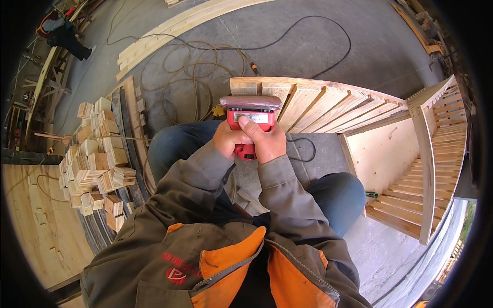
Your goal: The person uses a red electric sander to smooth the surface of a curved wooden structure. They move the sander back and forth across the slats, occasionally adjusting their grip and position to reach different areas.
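Both my hands are wrapped round a red electric sander point(250, 104) with a dark, flat pad at its far side. My left hand point(229, 139) grips it from the left, and my right hand point(269, 139) closes on it from the right, one thumb lying over the top. The sander is at the left end of a slatted wooden panel point(328, 106), overlapping its first slats in view. Whether the pad presses on the wood I cannot tell. That panel runs rightward to a larger wooden frame point(427, 174) with more slats.
Stacked short wood blocks point(97, 159) stand at left beside dark long beams. A coiled hose point(197, 66) and black cable point(308, 17) lie on the concrete floor, near long pale boards point(154, 43). A green-handled tool point(371, 194) is by my right knee. Another person point(61, 36) is far left.
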